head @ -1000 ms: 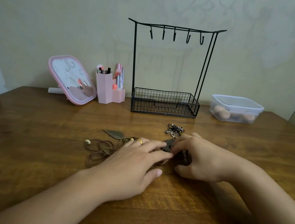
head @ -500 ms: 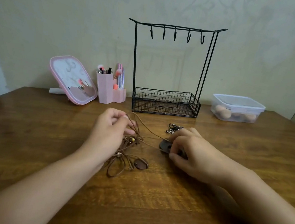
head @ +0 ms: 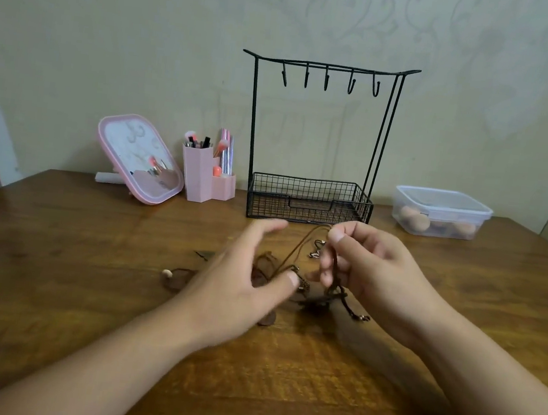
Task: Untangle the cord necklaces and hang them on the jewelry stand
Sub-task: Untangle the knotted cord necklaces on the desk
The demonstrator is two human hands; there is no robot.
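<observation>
Cord necklaces (head: 291,278) tangled on bench (head: 85,270): light, limp, snag-prone. Right hand (head: 371,274) pinches a raised strand; left hand (head: 243,279) spread, holding nothing. Grip near beads, not knots.

Home dressing table: pink mirror (head: 140,160), makeup brush holder (head: 205,178) and jewelry stand (head: 319,137) at far wallpapered wall.
</observation>
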